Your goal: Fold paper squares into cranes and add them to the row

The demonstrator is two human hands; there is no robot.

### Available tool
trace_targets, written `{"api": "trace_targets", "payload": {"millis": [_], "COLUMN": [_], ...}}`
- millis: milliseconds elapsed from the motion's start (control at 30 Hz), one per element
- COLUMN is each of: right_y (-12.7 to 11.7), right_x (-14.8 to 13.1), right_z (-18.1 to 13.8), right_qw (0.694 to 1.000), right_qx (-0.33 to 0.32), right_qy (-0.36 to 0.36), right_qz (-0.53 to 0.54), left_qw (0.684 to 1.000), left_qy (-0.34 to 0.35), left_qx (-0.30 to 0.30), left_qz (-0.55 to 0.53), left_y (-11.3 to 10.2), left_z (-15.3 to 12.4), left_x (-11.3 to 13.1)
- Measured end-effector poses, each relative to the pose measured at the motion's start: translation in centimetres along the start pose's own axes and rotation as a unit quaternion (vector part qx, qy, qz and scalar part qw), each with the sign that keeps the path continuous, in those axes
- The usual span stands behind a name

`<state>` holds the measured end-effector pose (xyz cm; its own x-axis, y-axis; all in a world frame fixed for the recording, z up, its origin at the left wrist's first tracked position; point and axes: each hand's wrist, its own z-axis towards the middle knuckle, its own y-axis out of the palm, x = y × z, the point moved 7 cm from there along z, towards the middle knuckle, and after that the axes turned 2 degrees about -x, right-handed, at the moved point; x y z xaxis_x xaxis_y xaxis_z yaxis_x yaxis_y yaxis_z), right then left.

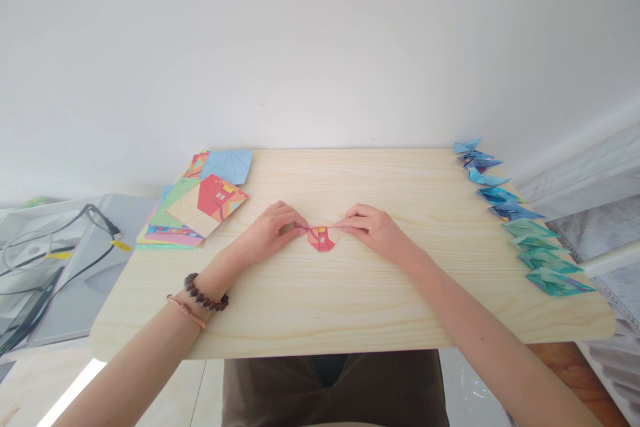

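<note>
A small folded piece of origami paper (321,239), red with yellow and cream patches, is held at the middle of the table between my two hands. My left hand (280,230) pinches its left corner between thumb and fingers. At the opposite corner my right hand (369,227) pinches the paper in the same way. The paper's upper edge runs nearly straight between the fingertips, and its lower part narrows to a blunt end. Both corners are partly hidden by my fingers.
Patterned paper sheets (207,203) lie in a loose pile at the table's left. Several folded paper pieces (505,195), blue and green, form a row along the right edge. A white wall (320,47) rises behind the wooden table (320,313). Cables (75,240) lie beyond the left side.
</note>
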<state>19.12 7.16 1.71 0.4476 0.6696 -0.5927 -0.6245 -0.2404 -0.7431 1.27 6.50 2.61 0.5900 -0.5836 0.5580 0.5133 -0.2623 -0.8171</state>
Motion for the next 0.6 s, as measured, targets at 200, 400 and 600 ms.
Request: {"api": "trace_targets", "payload": {"millis": [200, 400, 600], "right_y": [-0.1, 0.4, 0.6], "right_x": [0.0, -0.6, -1.3], "right_z": [-0.2, -0.5, -0.6], "right_qw": [1.000, 0.992, 0.970], "right_qx": [-0.006, -0.011, -0.017], "right_qy": [-0.009, -0.050, -0.096], "right_qz": [-0.011, -0.115, -0.221], "left_qw": [0.999, 0.989, 0.974], "left_qy": [0.029, 0.087, 0.121], "left_qx": [-0.015, -0.028, -0.035], "left_qz": [0.035, 0.119, 0.186], "left_y": [0.2, 0.6, 0.8], "left_z": [-0.2, -0.7, -0.9], "left_x": [0.4, 1.3, 1.7]}}
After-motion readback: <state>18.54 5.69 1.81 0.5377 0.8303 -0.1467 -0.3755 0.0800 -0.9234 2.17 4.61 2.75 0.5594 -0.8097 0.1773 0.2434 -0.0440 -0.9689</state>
